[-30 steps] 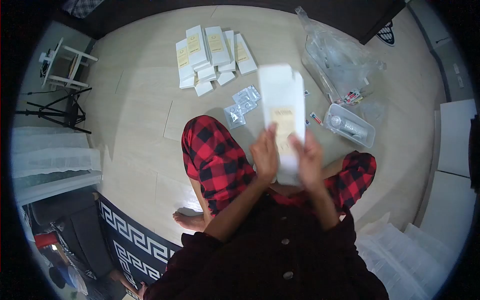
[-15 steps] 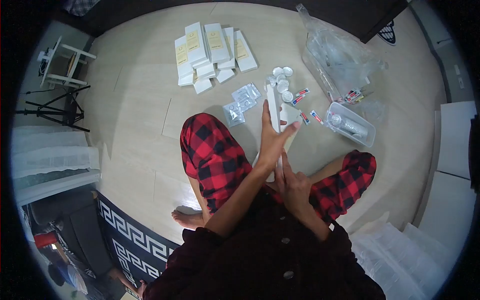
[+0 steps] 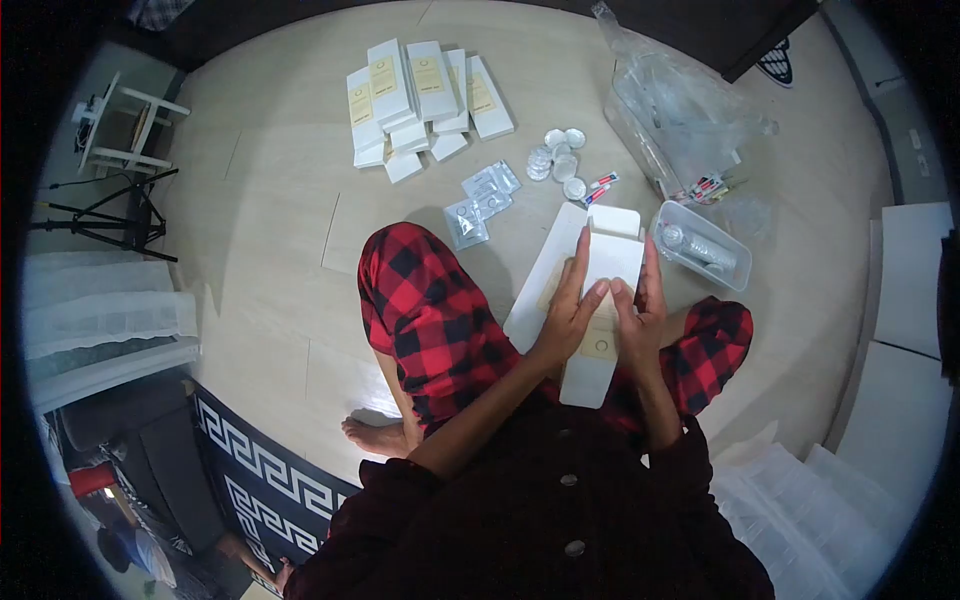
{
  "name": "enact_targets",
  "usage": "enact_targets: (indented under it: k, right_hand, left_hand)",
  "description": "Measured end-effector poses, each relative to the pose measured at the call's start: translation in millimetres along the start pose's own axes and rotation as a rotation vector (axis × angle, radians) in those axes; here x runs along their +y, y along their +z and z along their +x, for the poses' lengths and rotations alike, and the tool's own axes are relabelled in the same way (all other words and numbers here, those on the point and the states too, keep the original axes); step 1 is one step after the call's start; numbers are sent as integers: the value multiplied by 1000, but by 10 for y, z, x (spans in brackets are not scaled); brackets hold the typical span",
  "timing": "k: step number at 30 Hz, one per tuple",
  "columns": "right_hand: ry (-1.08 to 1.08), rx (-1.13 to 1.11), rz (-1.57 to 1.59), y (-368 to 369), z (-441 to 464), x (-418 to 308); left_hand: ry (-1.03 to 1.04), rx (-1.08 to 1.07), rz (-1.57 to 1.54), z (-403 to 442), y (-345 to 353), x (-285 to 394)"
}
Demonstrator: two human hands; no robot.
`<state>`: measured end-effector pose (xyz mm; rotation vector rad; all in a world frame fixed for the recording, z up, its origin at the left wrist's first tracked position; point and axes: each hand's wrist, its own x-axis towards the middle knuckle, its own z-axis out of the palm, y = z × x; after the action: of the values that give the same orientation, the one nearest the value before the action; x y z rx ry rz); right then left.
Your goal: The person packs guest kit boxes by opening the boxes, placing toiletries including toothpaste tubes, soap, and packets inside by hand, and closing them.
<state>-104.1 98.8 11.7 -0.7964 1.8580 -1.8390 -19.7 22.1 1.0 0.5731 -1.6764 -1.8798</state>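
Note:
A white carton with a gold label [image 3: 613, 258] is held between my two hands above my lap, its flap end pointing away from me. My left hand [image 3: 570, 318] grips its left side, and my right hand [image 3: 643, 322] its right side. Both thumbs press on the front near the label. The end flap stands out from the carton; whether anything is inside is hidden. Under my left hand, a second flat white carton [image 3: 530, 292] lies slanted, partly covered by the hand.
Stacked labelled white boxes [image 3: 405, 95] lie at the back left. Nearer are clear sachets [image 3: 482, 205], round white discs [image 3: 557, 155] and small tubes [image 3: 600, 188]. A plastic tub [image 3: 705, 248] and clear bags [image 3: 690, 110] sit right. Another person's arm [image 3: 255, 565] shows lower left.
The carton has turned from edge-on to showing its labelled front. My right hand has moved up from the near end to its right side. The flat carton is more exposed.

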Motion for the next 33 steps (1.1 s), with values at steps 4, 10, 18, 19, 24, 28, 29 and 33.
enact_targets:
  k: [4,10,18,19,24,28,29,33]
  right_hand:
    - [59,-92,-69,-220,-109,110]
    - [211,-63,-98,-348,-149,144]
    - [-7,-47,-48,-366,-58,-157]
    - [87,-65,45,-378,-39,-276]
    - [107,-218,-416,-517,-20,-480]
    - [-44,-285,-424,-560,-64,-498]
    - [2,-289,-388,-598,-38,-526]
    - [243,-325,-178,-695,60,-667]
  left_hand:
    - [-95,-10,-247,-106,71,-187]
    - [-269,-87,-445,-119,31,-172]
    - [-241,-284,-428,-40,-159,-139]
    - [-270,-285,-439,-64,-152,-99]
    - [-181,-90,-40,-271,111,97]
    - [54,9,478,-251,250,322]
    - [44,-14,479,-217,252,335]
    - [9,-39,468,-214,424,417]
